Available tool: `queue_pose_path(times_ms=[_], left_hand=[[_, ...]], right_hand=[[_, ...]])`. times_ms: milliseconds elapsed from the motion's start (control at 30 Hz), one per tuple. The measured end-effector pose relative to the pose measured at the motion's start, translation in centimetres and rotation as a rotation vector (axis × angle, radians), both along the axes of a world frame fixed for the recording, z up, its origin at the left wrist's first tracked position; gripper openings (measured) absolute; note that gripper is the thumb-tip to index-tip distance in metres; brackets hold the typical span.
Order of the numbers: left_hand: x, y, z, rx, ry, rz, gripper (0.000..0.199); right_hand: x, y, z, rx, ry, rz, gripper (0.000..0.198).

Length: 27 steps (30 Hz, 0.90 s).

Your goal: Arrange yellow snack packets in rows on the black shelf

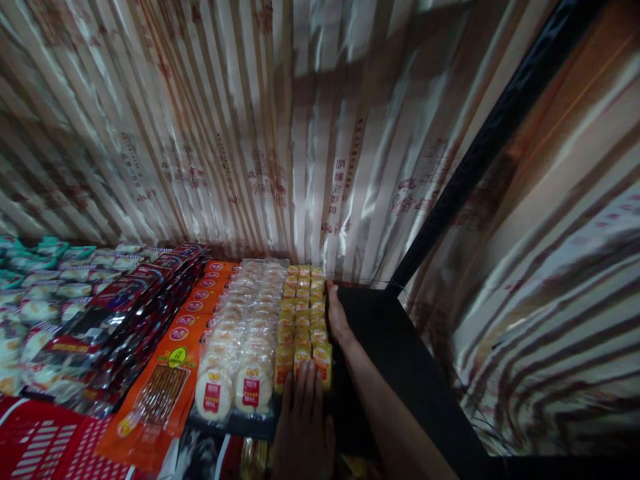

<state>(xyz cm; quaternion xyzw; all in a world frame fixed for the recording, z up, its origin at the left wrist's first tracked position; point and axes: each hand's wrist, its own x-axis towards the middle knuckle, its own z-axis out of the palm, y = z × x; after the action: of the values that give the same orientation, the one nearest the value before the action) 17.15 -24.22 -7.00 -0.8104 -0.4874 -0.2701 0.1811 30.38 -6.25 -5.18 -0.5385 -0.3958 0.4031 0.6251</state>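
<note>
Rows of small yellow snack packets stand lined up on a black shelf. My left hand is at their front end, its fingers stretched out and touching the front packets. Along the right side of the rows lies my right hand, flat and upright near the back, holding nothing. Part of its fingers is hidden by the angle. Directly left of the yellow packets are two rows of round white crackers in clear wrappers with red labels.
Orange snack bags and dark red packets overlap further left, with green and white packets beyond. A red plastic basket is at the lower left. A black post rises at the shelf's back right corner, before a printed sheet.
</note>
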Motion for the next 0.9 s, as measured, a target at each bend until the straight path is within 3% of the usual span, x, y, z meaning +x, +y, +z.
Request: queue_pose_path(times_ms=[167,333,500,667,900], left_hand=[[-0.3,-0.6,1.0,0.011,-0.015,-0.014,0.049],[-0.4,-0.5,0.6,0.011,-0.015,-0.006,0.051],[-0.8,-0.8,1.1,-0.002,-0.052,-0.055,0.056],[-1.2,-4.5,0.8,-0.081,-0.212,0.043,0.058],[-5.7,-11.6,-4.0,-0.113,-0.266,-0.092,0.065]], right_hand=[[0.9,-3.7,1.6,-0.04,0.123,-0.115,0.078],[1.2,-12.1,1.3,-0.032,0.064,-0.223,0.079],[-0.5,-19.6,-0.2,-0.108,-0.205,-0.028,0.066],[-2.1,-19.7,0.0,-0.056,-0.457,0.104,0.07],[-2.7,-18.3,-0.6,-0.095,-0.835,0.131,0.062]])
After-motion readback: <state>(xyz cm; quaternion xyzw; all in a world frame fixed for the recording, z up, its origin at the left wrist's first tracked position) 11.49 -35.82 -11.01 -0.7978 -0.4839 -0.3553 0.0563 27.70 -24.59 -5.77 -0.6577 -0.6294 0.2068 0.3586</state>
